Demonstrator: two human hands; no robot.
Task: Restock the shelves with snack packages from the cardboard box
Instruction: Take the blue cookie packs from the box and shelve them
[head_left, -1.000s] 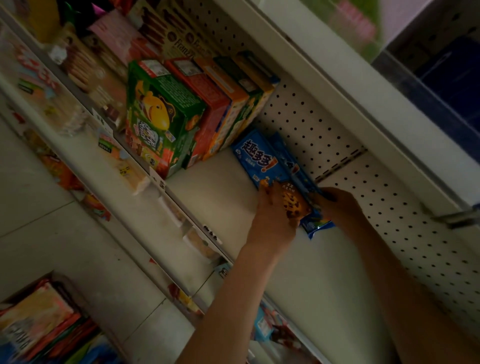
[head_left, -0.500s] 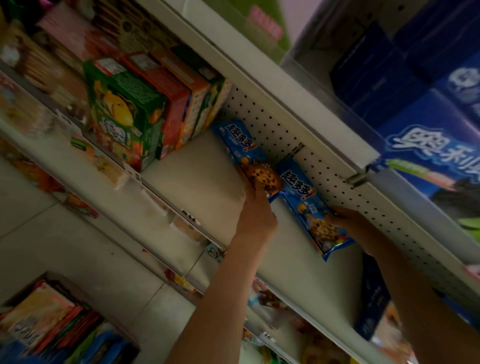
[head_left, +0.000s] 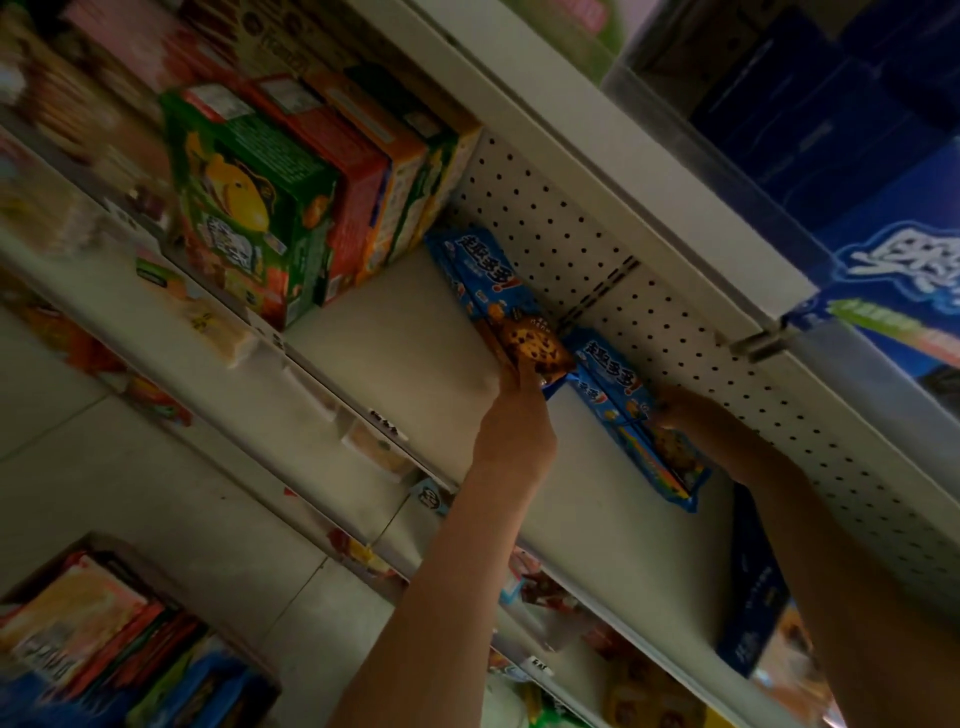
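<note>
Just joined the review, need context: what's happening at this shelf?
A person is shelving blue cookie packs. The left hand holds the first pack against the pegboard back. The right hand holds the second pack beside it. The cardboard box of snacks sits on the floor below.

In the middle of the frame, the left hand holds a blue cookie pack on the white shelf. Just beside it, the right hand holds a second cookie pack.

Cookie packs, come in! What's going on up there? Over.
Left hand grips left cookie pack by pegboard. Right hand behind right cookie pack, grip hidden. Nothing seen in the way.
</note>
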